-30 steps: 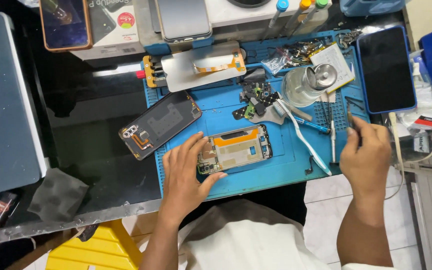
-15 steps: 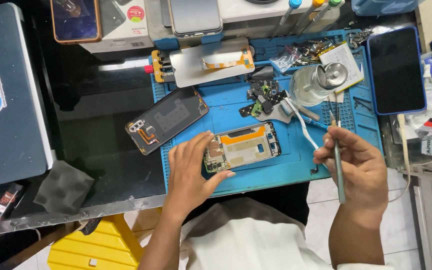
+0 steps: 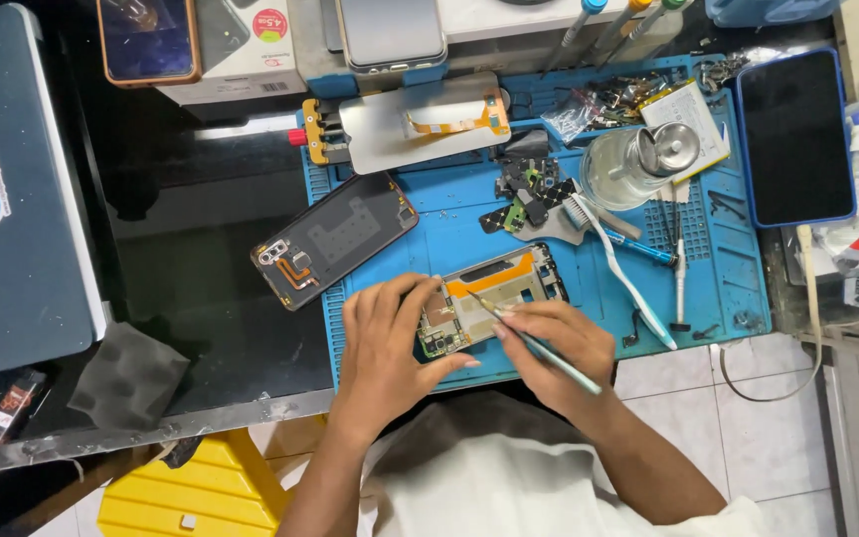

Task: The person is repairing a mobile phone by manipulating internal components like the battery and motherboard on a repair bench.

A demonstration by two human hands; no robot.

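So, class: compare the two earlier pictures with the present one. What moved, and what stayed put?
The right hand, which was out at the right side of the blue mat with a thin tool, has swung left and brought the tool's tip onto the opened phone frame. The left hand still steadies the frame's left end. The back cover, toothbrush and glass jar stayed put.
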